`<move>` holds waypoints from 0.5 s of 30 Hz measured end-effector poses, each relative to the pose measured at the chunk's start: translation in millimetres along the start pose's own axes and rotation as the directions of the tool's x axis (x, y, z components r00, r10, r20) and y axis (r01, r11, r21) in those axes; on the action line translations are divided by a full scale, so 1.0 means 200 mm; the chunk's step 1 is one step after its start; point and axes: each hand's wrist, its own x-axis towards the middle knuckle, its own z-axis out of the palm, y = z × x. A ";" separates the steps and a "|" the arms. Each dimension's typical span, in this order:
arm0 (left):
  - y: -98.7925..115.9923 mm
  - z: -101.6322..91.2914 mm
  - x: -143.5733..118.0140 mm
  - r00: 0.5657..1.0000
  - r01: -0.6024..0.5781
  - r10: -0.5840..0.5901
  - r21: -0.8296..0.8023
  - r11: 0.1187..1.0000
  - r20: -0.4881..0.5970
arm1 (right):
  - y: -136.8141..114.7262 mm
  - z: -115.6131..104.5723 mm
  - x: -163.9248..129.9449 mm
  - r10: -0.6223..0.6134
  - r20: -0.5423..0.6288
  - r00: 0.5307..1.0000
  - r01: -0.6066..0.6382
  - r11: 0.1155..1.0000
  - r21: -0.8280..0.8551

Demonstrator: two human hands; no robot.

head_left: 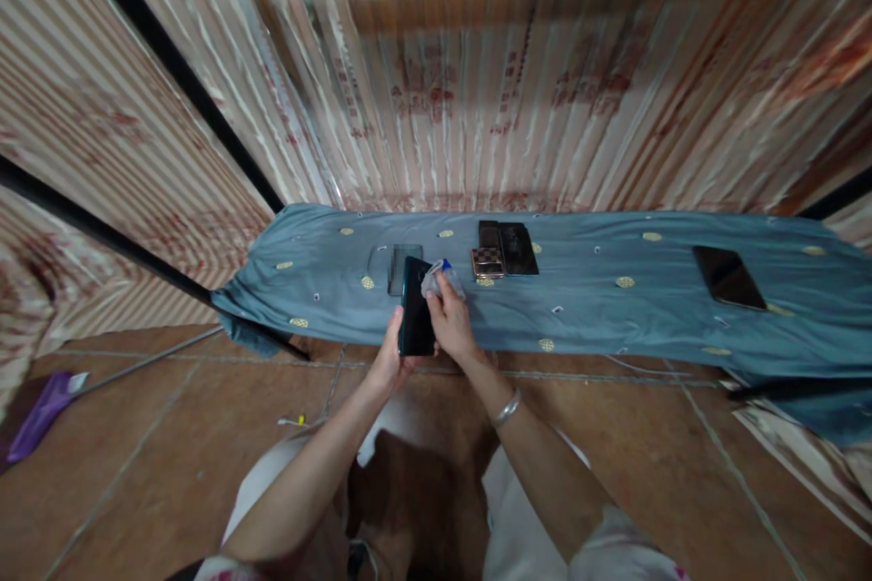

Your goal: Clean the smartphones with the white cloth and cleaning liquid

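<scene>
Item in hand: one dark smartphone (417, 320), gripped upright by its lower end in my left hand (390, 361) over the near edge of the bench (613, 313); my right hand (450, 322) is closed on a small crumpled wipe (441, 277) pressed at the phone's upper right edge. Handling, as I judge it: stiff, light, slick glass, breakable if dropped, best held by the long side edges. Also on the blue cloth: a clear screen protector (404, 267), a cluster of phones (505, 249) toward the far edge, and a single phone (728, 277) near the right end.

Red printed characters run across the striped sheeting (436, 91) hung behind the table, but they are too blurred to read; nothing else bears lettering.
</scene>
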 end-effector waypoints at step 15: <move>0.09 -0.18 -0.01 0.947 -0.187 0.139 -0.146 0.971 -0.288 | -0.17 0.22 -0.25 -0.215 0.211 0.954 0.217 0.976 0.013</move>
